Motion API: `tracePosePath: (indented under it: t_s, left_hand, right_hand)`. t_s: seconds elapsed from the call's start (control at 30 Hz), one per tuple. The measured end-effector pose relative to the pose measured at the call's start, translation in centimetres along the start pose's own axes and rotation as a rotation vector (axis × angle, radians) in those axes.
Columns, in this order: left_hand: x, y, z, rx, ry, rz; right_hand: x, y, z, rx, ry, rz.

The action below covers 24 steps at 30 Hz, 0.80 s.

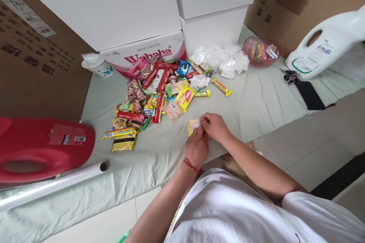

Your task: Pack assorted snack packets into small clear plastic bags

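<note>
On feed I count two hands (196, 146) (215, 127), one packet (194, 124) at fingers (199, 133); left: one red jug (48, 148), one roll (57, 183), one paper cup (100, 68); right: one bowl (268, 63), one white jug (327, 45), one phone (310, 95); beyond: snacks (160, 81), too jumbled.

The person wears a loose white top (242, 212), creased in soft folds, with a small dark mark (297, 237) on the right; the short right sleeve (313, 210) leaves the forearm (256, 167) bare, and a thin red stranded bracelet (191, 164) circles the left wrist (190, 159)

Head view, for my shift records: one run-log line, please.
left hand: gripping small packet | right hand: pinching same packet | snack pile: beyond packet, leftward
</note>
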State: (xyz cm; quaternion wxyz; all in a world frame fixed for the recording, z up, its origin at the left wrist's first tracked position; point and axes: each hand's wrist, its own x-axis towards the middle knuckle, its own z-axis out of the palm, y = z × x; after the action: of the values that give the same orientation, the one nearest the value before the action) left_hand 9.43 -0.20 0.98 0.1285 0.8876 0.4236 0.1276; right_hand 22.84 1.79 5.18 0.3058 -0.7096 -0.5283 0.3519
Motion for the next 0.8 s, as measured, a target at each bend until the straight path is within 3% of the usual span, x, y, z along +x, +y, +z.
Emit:
tracePosePath:
  t_s: [0.17,0.27,0.33,0.4,0.5,0.57,0.7,0.8]
  left_hand:
    - [-1.1,-1.6,-2.2,-0.474,0.064,0.057]
    - [-2.7,-3.0,-3.8,-0.716,0.221,-0.071]
    - [-3.3,-3.7,-4.5,-0.702,0.355,-0.167]
    - [-3.4,-4.2,-4.6,-0.589,0.393,-0.102]
    - [-2.5,-4.5,-3.9,-0.400,0.224,0.216]
    - [-1.8,-4.8,-3.0,-0.319,0.103,0.351]
    - [-1.1,-5.6,-1.7,-0.224,-0.019,0.376]
    - [-1.3,-5.8,-1.4,-0.122,-0.058,0.373]
  right_hand:
    - [-1.8,-0.7,0.5,-0.287,-0.016,-0.104]
    - [-3.1,-0.4,1.5,-0.419,0.033,-0.215]
    - [-4.1,0.1,2.4,-0.468,0.046,-0.291]
    - [-5.0,0.8,3.2,-0.499,0.035,-0.338]
    - [-6.1,1.8,3.9,-0.495,0.014,-0.368]
    - [-6.6,2.4,3.8,-0.456,-0.009,-0.401]
    - [-7.8,3.3,1.5,-0.277,-0.100,-0.530]
    - [-8.6,4.6,-1.2,-0.060,-0.053,-0.487]
